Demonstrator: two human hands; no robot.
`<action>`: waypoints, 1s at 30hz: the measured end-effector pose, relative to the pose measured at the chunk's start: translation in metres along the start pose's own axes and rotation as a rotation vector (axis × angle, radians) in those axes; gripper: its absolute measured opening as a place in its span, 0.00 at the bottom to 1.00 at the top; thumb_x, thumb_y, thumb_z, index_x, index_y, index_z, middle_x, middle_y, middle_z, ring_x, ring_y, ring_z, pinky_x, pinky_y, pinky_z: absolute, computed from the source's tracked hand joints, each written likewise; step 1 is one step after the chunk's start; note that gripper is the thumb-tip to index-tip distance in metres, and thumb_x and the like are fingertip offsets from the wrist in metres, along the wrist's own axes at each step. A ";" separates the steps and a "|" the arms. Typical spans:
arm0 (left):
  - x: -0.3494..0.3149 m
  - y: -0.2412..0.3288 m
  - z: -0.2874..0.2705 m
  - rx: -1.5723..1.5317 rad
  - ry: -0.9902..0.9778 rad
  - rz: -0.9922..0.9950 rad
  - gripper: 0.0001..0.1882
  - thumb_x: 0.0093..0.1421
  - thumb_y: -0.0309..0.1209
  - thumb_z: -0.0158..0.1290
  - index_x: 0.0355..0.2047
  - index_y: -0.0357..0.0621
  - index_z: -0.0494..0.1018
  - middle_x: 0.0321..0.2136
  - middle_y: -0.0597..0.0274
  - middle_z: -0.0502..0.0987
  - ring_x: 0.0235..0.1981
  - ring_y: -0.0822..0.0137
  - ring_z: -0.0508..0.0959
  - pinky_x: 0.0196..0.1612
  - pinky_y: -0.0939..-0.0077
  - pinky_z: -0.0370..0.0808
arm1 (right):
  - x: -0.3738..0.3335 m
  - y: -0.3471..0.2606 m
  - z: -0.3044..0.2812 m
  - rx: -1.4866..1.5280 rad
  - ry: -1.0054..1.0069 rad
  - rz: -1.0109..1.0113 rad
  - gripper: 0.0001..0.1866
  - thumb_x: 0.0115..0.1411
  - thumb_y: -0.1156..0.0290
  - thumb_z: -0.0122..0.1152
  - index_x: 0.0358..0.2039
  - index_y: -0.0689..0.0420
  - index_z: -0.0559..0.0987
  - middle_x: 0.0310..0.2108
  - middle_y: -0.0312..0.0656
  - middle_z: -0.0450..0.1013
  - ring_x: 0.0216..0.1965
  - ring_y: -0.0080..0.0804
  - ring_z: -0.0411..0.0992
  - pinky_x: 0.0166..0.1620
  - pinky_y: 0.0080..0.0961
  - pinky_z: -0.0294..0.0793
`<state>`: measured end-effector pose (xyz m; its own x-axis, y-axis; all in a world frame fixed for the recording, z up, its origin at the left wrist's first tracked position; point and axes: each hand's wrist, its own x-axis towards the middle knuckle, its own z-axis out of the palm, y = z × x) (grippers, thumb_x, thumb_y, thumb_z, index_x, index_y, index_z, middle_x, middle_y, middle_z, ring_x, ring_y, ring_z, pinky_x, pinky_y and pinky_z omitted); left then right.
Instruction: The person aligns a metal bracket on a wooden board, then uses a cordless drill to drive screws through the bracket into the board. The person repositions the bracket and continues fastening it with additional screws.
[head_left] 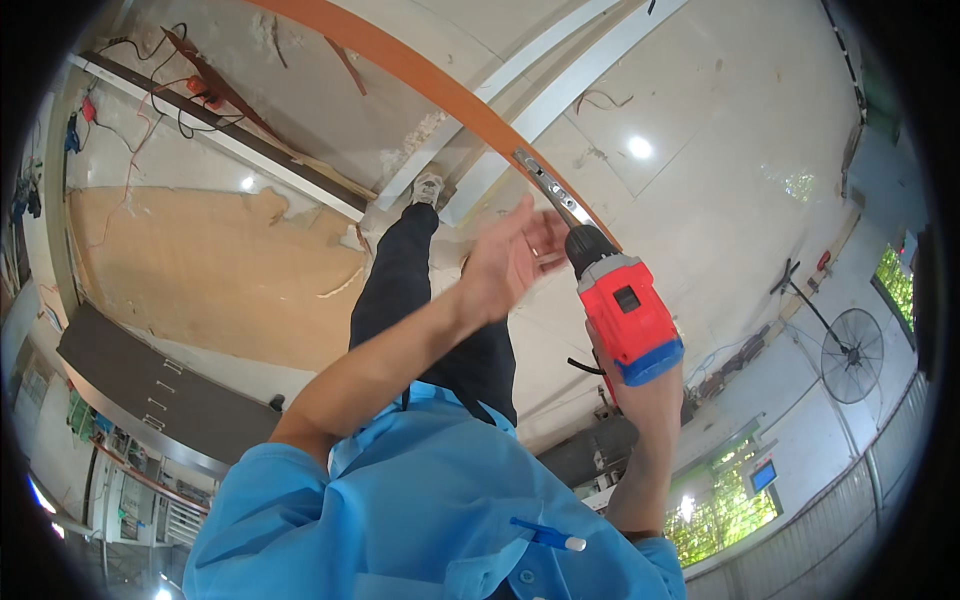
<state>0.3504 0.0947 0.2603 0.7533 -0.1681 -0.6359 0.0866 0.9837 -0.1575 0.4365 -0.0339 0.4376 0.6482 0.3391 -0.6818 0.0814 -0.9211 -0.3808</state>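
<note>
In my right hand (647, 392) is a red cordless drill (628, 312) with a grey collar, black chuck and blue end. Its chuck points up and left at a silver metal lock fitting (553, 187), set along the narrow edge of an orange-brown board (425, 82). Whether the drill's bit touches the fitting I cannot tell. Beside the chuck, just left of the board's edge, my left hand (508, 258) is slightly blurred, its fingers loosely bent and apart with nothing visible in them.
White beams (575, 75) lie on the pale floor beyond the board. A long dark-topped beam (235, 130) with loose cables is at the upper left, near a tan sheet (200, 265). A dark drawer cabinet (150, 385) stands left; a large fan (852, 355) is at the right.
</note>
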 end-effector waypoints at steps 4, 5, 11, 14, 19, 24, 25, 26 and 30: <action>-0.041 -0.033 0.050 0.031 -0.046 -0.013 0.28 0.74 0.54 0.43 0.58 0.42 0.71 0.54 0.54 0.78 0.51 0.62 0.80 0.57 0.62 0.75 | -0.007 0.006 0.001 -0.118 -0.013 0.058 0.27 0.54 0.68 0.72 0.55 0.60 0.77 0.42 0.57 0.77 0.46 0.53 0.79 0.46 0.42 0.76; -0.045 -0.035 0.059 -0.055 -0.077 -0.018 0.28 0.73 0.54 0.43 0.57 0.43 0.71 0.54 0.53 0.78 0.51 0.62 0.80 0.57 0.61 0.75 | -0.008 0.007 0.000 -0.179 -0.029 0.159 0.29 0.54 0.67 0.72 0.56 0.59 0.76 0.45 0.58 0.76 0.48 0.55 0.78 0.48 0.44 0.76; -0.044 -0.026 0.095 -0.253 -0.042 -0.068 0.23 0.71 0.53 0.49 0.48 0.45 0.72 0.45 0.51 0.81 0.46 0.61 0.81 0.52 0.60 0.78 | -0.006 0.007 -0.012 -0.210 -0.104 0.145 0.31 0.53 0.67 0.73 0.57 0.58 0.75 0.49 0.59 0.73 0.52 0.57 0.75 0.50 0.46 0.75; -0.043 -0.024 0.100 -0.288 0.005 -0.104 0.21 0.69 0.53 0.51 0.45 0.47 0.71 0.40 0.54 0.81 0.43 0.63 0.81 0.49 0.61 0.79 | -0.006 0.003 -0.013 -0.270 -0.043 0.128 0.26 0.53 0.70 0.71 0.53 0.60 0.77 0.44 0.58 0.75 0.47 0.56 0.77 0.47 0.44 0.76; -0.045 -0.028 0.102 -0.292 0.027 -0.132 0.22 0.67 0.54 0.53 0.45 0.49 0.70 0.39 0.56 0.80 0.40 0.64 0.81 0.46 0.63 0.80 | -0.004 -0.003 -0.017 -0.107 -0.069 0.021 0.16 0.57 0.70 0.66 0.46 0.59 0.81 0.39 0.50 0.80 0.40 0.47 0.80 0.43 0.39 0.77; -0.043 -0.029 0.102 -0.284 0.029 -0.095 0.23 0.66 0.55 0.54 0.45 0.49 0.70 0.39 0.56 0.80 0.40 0.64 0.82 0.45 0.62 0.80 | -0.004 0.001 -0.015 -0.176 -0.048 -0.050 0.15 0.57 0.70 0.66 0.45 0.58 0.81 0.37 0.50 0.79 0.39 0.48 0.79 0.42 0.39 0.77; -0.043 -0.029 0.102 -0.284 0.031 -0.104 0.23 0.66 0.55 0.54 0.45 0.49 0.70 0.39 0.56 0.80 0.40 0.64 0.82 0.46 0.62 0.80 | -0.004 0.004 -0.013 -0.184 -0.019 -0.082 0.16 0.55 0.72 0.66 0.45 0.60 0.80 0.36 0.53 0.79 0.39 0.52 0.79 0.42 0.40 0.76; -0.044 -0.029 0.102 -0.280 0.029 -0.095 0.23 0.66 0.55 0.54 0.45 0.49 0.70 0.39 0.56 0.80 0.40 0.64 0.82 0.46 0.62 0.80 | -0.004 0.006 -0.011 -0.211 -0.005 -0.055 0.18 0.52 0.74 0.67 0.45 0.62 0.80 0.35 0.55 0.78 0.38 0.55 0.78 0.41 0.42 0.76; -0.045 -0.028 0.103 -0.275 0.069 -0.095 0.24 0.67 0.55 0.53 0.45 0.47 0.71 0.39 0.56 0.81 0.40 0.64 0.82 0.47 0.63 0.79 | -0.004 0.013 -0.014 -0.131 -0.078 -0.037 0.22 0.53 0.72 0.68 0.49 0.62 0.79 0.41 0.57 0.76 0.43 0.58 0.77 0.44 0.44 0.75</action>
<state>0.3811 0.0813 0.3709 0.7033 -0.2714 -0.6571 -0.0328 0.9109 -0.4113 0.4452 -0.0499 0.4443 0.5826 0.3824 -0.7172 0.2054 -0.9230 -0.3253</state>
